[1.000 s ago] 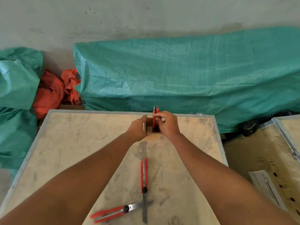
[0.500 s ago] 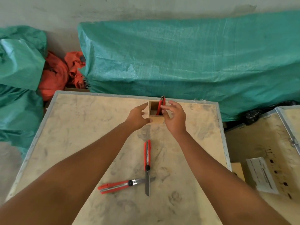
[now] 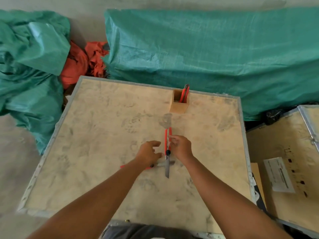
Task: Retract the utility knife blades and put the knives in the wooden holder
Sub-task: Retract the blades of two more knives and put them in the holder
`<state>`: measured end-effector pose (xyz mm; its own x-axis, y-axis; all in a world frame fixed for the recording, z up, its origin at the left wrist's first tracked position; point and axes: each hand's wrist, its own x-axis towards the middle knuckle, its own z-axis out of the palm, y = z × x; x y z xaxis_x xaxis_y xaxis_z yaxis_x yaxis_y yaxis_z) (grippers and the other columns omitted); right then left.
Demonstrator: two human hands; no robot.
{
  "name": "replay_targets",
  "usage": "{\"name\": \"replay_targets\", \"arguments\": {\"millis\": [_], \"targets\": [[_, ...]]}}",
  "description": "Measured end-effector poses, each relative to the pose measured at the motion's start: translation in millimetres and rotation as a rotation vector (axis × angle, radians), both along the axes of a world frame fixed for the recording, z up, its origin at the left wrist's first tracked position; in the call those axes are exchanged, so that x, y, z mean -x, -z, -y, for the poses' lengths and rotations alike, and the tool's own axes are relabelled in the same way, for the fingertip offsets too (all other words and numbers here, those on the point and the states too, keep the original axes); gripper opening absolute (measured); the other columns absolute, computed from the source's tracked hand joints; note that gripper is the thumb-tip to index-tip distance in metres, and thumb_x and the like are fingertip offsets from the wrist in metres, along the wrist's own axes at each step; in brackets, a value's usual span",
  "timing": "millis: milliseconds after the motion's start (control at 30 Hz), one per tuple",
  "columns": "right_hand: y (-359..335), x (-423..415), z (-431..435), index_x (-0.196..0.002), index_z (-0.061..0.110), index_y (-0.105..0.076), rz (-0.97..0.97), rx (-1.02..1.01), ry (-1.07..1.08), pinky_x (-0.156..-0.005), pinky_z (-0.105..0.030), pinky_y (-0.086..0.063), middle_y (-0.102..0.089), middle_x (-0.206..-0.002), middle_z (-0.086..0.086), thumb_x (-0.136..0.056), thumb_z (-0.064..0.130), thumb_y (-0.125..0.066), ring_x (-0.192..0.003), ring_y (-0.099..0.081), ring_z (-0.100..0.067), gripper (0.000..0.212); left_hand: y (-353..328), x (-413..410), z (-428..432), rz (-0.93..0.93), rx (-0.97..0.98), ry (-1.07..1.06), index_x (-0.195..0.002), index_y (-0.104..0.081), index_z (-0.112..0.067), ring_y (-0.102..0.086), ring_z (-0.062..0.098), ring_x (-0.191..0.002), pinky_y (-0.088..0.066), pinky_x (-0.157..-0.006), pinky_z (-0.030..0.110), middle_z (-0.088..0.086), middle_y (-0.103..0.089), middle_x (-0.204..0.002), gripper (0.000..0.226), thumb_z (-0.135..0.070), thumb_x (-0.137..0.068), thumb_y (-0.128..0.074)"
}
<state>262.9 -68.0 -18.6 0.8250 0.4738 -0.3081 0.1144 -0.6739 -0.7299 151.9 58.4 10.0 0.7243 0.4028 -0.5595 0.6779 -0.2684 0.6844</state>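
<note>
A small wooden holder (image 3: 178,107) stands near the far edge of the plywood table (image 3: 103,135), with one red utility knife (image 3: 184,94) leaning upright inside it. A second red knife (image 3: 167,144) lies lengthwise on the table, its blade out and pointing toward me. A third red knife (image 3: 160,165) lies crosswise under it, mostly hidden by my left wrist, blade out too. My left hand (image 3: 149,153) hovers just left of the lengthwise knife, fingers apart. My right hand (image 3: 181,147) is at that knife's right side, fingertips at its handle, holding nothing.
Green tarp-covered heaps (image 3: 207,54) lie behind the table and another (image 3: 29,69) at the left, with orange cloth (image 3: 81,64) between them. A second wooden crate (image 3: 290,163) with a white paper label (image 3: 278,175) stands at the right.
Both hands let go of the holder and the knife standing in it, then drew back toward me to the two knives lying on the table. The camera tilted down.
</note>
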Motion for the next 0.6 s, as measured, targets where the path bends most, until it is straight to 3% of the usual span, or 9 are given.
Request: {"name": "replay_targets", "arguments": {"millis": [133,300,367,400,467,533,600], "targets": [[10,-7,-2,-0.114,0.016,-0.076,-0.019,0.064,-0.031,-0.094,-0.022,-0.052,-0.077,-0.114,-0.007,-0.086,0.012,-0.076,-0.103,-0.073,-0.021,0.029,18,6,38,-0.063,-0.009,-0.056,-0.133,-0.06,-0.01,-0.067,0.026,-0.108,-0.054,-0.09,0.031,0.009,-0.068,-0.126,0.06,-0.026,-0.078,-0.078],[13,-19,-10,-0.109,0.013,-0.078,-0.007,0.061,-0.054,-0.098,-0.027,-0.054,-0.077,-0.111,-0.007,-0.082,0.012,-0.08,-0.101,-0.073,-0.019,0.027,23,1,58,-0.05,-0.085,-0.141,-0.114,-0.071,-0.016,-0.071,0.029,-0.089,-0.059,-0.079,0.038,0.005,-0.075,-0.102,0.032,-0.014,-0.082,-0.069],[14,-21,-10,-0.105,0.01,-0.079,-0.012,0.06,-0.064,-0.092,-0.014,-0.052,-0.078,-0.109,-0.008,-0.079,0.005,-0.081,-0.099,-0.073,-0.019,0.026,27,0,61,-0.059,-0.113,-0.176,-0.112,-0.072,-0.019,-0.071,0.028,-0.089,-0.059,-0.079,0.039,0.004,-0.075,-0.102,0.034,-0.008,-0.08,-0.068],[15,-22,-9,-0.104,0.009,-0.079,-0.016,0.059,-0.062,-0.083,-0.001,-0.046,-0.077,-0.11,-0.009,-0.079,0.002,-0.08,-0.098,-0.072,-0.018,0.026,30,0,61,-0.062,-0.122,-0.194,-0.112,-0.073,-0.019,-0.071,0.028,-0.091,-0.059,-0.08,0.038,0.003,-0.076,-0.103,0.038,-0.004,-0.078,-0.067],[14,-23,-6,-0.107,0.009,-0.078,-0.04,0.052,-0.045,-0.065,0.009,-0.037,-0.075,-0.114,-0.01,-0.08,-0.002,-0.078,-0.096,-0.066,-0.011,0.029,34,-2,62,-0.056,-0.104,-0.232,-0.113,-0.074,-0.018,-0.07,0.026,-0.092,-0.058,-0.081,0.036,0.003,-0.076,-0.103,0.043,0.001,-0.075,-0.067],[14,-26,-4,-0.111,0.013,-0.077,-0.081,0.046,-0.052,-0.062,0.007,-0.039,-0.072,-0.12,-0.009,-0.081,-0.005,-0.074,-0.102,-0.062,-0.009,0.035,37,-2,63,-0.041,-0.064,-0.274,-0.111,-0.076,-0.016,-0.07,0.024,-0.086,-0.057,-0.073,0.032,0.003,-0.075,-0.099,0.045,0.006,-0.073,-0.064],[15,-28,-2,-0.113,0.017,-0.077,-0.103,0.035,-0.071,-0.077,-0.006,-0.047,-0.071,-0.122,-0.006,-0.082,-0.003,-0.074,-0.11,-0.063,-0.011,0.037,39,-3,63,-0.032,-0.043,-0.312,-0.107,-0.077,-0.015,-0.069,0.022,-0.084,-0.05,-0.066,0.025,0.003,-0.075,-0.095,0.046,0.008,-0.071,-0.062]]}}
